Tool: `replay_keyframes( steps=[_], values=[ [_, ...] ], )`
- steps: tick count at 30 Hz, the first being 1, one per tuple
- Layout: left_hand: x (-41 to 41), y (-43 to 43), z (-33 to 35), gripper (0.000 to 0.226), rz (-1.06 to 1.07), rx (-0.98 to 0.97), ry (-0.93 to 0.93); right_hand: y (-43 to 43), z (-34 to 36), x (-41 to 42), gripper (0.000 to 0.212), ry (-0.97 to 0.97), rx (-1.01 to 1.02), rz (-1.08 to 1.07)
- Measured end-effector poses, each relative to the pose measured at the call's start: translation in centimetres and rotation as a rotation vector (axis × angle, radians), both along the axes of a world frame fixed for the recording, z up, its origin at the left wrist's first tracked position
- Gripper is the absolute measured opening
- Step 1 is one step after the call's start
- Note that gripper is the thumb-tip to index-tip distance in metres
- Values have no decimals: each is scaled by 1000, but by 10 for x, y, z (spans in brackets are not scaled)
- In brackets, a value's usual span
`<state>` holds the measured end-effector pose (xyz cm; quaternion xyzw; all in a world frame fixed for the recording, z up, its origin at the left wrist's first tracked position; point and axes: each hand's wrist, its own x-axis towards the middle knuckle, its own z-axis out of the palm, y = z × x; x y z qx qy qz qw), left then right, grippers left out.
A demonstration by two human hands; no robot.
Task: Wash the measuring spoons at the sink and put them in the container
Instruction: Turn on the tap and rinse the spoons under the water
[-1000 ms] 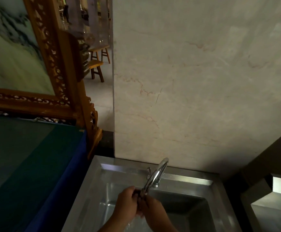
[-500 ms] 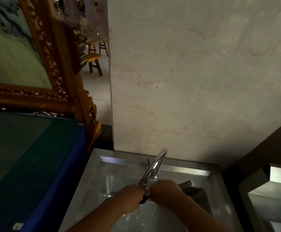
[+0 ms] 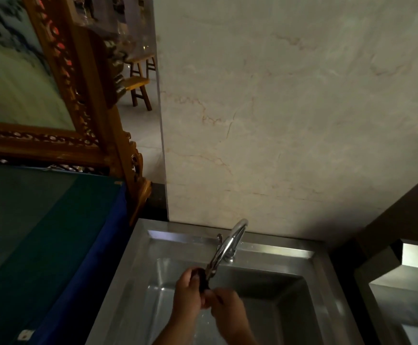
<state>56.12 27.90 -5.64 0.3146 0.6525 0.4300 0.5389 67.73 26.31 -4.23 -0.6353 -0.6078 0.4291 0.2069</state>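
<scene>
Both my hands meet over the steel sink [image 3: 138,247], just under the spout of the curved chrome faucet [image 3: 227,242]. My left hand [image 3: 188,292] is closed around a dark measuring spoon [image 3: 202,278], whose bowl pokes up past my fingers. My right hand [image 3: 227,307] grips the same spoon from the right, fingers curled. The light is dim, so I cannot make out running water or how many spoons I hold. No container is in view.
A green table top with a blue edge [image 3: 53,245] lies left of the sink. A carved wooden frame [image 3: 96,120] stands behind it. A marble wall [image 3: 290,108] backs the sink. A second steel basin [image 3: 407,282] sits at the right.
My hands have shifted left and closer together under the spout. The dark spoon's bowl now shows above my left hand. The camera has tipped slightly.
</scene>
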Motion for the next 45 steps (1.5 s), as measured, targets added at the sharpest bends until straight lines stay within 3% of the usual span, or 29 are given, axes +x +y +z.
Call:
replay_keyframes(
  steps=[2,4,7,9,12,16,19,26,30,35,39,42,45],
  values=[
    [3,-3,-3,25,10,-18,4,-8,-4,0,36,15,-15,-43],
    [-1,-5,-4,27,-128,-19,68,-7,2,11,36,-80,-7,36],
    [-13,-5,1,32,-446,-58,219,10,14,31,24,-386,20,276],
    [-16,0,10,37,-629,-43,362,24,21,39,27,-604,56,429],
    [-15,11,28,32,-904,109,622,41,33,45,27,-837,215,598],
    [-18,21,35,24,-1067,279,868,58,48,50,25,-918,301,666],
    [-22,22,31,21,-916,288,847,53,44,49,26,-702,190,546],
    [-15,-9,14,19,-168,45,272,0,13,13,38,33,-123,65],
    [-7,-25,17,15,26,-32,-95,-17,7,-13,38,384,-298,-151],
    [-11,-31,17,21,-5,-11,-39,-19,9,-27,19,721,-393,-363],
    [-19,-30,14,31,-165,-21,110,-9,16,-34,14,1043,-384,-491],
    [-21,-28,18,42,-271,-26,193,-3,19,-38,10,1098,-401,-544],
    [-16,-20,25,30,-284,-52,204,-1,26,-38,12,1047,-385,-546]
  ],
)
